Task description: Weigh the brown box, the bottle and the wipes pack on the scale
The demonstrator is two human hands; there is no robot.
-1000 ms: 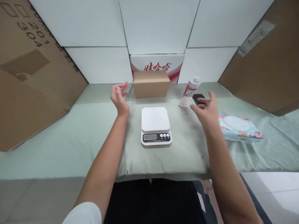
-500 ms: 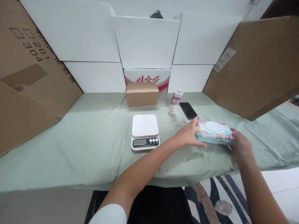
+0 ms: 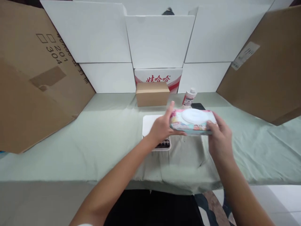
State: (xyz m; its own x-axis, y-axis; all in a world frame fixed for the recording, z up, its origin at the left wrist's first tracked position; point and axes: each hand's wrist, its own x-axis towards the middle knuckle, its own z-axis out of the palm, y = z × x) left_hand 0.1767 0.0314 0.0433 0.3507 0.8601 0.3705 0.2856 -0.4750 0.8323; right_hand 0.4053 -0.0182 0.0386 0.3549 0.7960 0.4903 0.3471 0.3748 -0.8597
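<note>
Pink wipes pack [image 3: 191,122], white oval lid up, flat between gripping left hand [image 3: 162,127]; right hand [image 3: 218,138]

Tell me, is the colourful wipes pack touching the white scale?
Cannot tell. In the head view, both hands hold the colourful soft wipes pack overlapping the white flat scale; no gap or contact shows.

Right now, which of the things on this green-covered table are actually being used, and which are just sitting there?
In use:
- flat pastel wipes pack with a white oval lid, gripped at its ends by the left hand and right hand
- white digital kitchen scale, just beside and below the pack

Lying about:
- small brown cardboard box
- white bottle with a red label
- black phone
</note>
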